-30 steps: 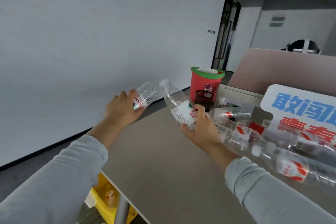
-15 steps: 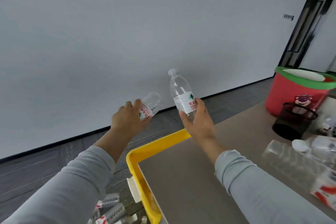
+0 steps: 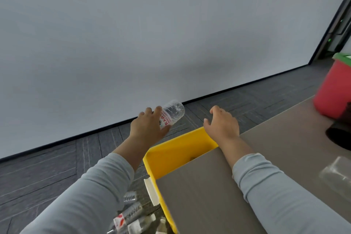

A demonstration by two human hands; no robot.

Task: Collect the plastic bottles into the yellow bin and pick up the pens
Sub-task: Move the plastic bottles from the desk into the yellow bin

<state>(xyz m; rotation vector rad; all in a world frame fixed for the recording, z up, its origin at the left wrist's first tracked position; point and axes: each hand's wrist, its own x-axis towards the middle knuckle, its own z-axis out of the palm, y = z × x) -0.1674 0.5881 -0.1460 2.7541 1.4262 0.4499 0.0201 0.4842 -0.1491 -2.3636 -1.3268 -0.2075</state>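
Note:
My left hand (image 3: pixel 148 127) grips a clear plastic bottle (image 3: pixel 171 113) with a red and white label, held out over the floor just left of the yellow bin (image 3: pixel 176 150). The bin stands on the floor beside the desk edge, partly hidden under the tabletop. My right hand (image 3: pixel 222 124) hovers above the bin's far corner with fingers spread and nothing in it. Several bottles (image 3: pixel 131 214) lie on the floor to the left of the bin, near a white tag on its side. No pens are visible.
The brown desk (image 3: pixel 218 195) fills the lower right. On it stand a red bucket with a green rim (image 3: pixel 334 93), a black mesh holder (image 3: pixel 341 135) and a clear bottle (image 3: pixel 336 175) at the right edge. Grey floor and a white wall lie ahead.
My right hand no longer holds its bottle and is now open over the bin. The view has swung left and down toward the bin. The left hand still holds its bottle.

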